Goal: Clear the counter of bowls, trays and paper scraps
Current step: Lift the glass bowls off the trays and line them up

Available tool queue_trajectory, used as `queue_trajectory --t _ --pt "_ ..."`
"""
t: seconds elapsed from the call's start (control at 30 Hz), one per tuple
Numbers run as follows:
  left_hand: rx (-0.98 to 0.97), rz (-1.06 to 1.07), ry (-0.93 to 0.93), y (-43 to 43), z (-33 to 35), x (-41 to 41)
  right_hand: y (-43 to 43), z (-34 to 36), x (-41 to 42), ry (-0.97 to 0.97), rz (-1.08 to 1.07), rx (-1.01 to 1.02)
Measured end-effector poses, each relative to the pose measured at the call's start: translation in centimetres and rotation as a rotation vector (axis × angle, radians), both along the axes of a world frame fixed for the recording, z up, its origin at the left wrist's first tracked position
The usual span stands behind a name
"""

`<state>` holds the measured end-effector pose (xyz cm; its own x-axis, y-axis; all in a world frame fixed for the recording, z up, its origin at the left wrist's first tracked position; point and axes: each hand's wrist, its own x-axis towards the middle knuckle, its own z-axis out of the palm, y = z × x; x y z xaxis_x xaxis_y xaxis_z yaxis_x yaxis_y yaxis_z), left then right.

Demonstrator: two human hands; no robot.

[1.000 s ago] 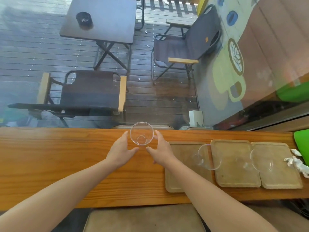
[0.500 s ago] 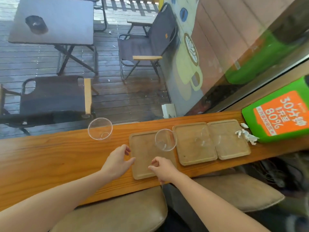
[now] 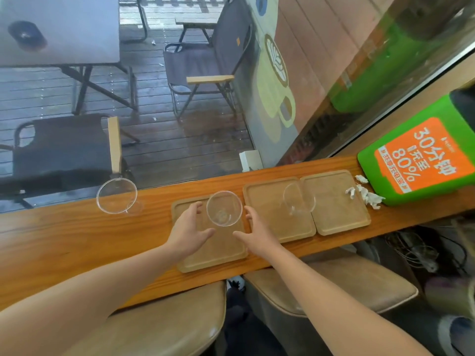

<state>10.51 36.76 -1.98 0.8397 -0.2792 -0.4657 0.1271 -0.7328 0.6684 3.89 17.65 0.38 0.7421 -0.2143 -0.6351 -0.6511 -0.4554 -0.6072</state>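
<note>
Three wooden trays lie side by side on the wooden counter (image 3: pixel 64 240): a left tray (image 3: pixel 216 255), a middle tray (image 3: pixel 270 201) and a right tray (image 3: pixel 339 209). A clear bowl (image 3: pixel 224 208) sits on the left tray. My left hand (image 3: pixel 190 232) and my right hand (image 3: pixel 254 232) flank it, fingers spread, just short of touching it. Another clear bowl (image 3: pixel 117 196) rests on the bare counter at the left. A third clear bowl (image 3: pixel 299 200) straddles the middle and right trays. White paper scraps (image 3: pixel 365 192) lie past the right tray.
A green box with an orange label (image 3: pixel 421 158) stands at the counter's right end. A window runs along the far edge, with chairs and a table outside. Two padded stools (image 3: pixel 334 283) sit below the near edge.
Both hands let go of the bowl now at the left, moved right and now flank the bowl on the left tray. The view shifted to the right.
</note>
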Motion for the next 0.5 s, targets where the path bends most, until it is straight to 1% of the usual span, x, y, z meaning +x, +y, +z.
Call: queue_trajectory --t 0.17,0.3,0.5 --pt "-0.139 -0.055 0.025 -0.2 0.2 0.1 0.6 0.0 0.6 -0.079 0.026 0.086" --pt "-0.178 -0.024 0.004 -0.4 0.9 -0.2 0.8 0.2 0.8 -0.094 -0.032 0.141" --pt "-0.227 0.047 0.006 2.2 2.4 -0.5 2.8 1.4 1.4 -0.133 0.063 0.131"
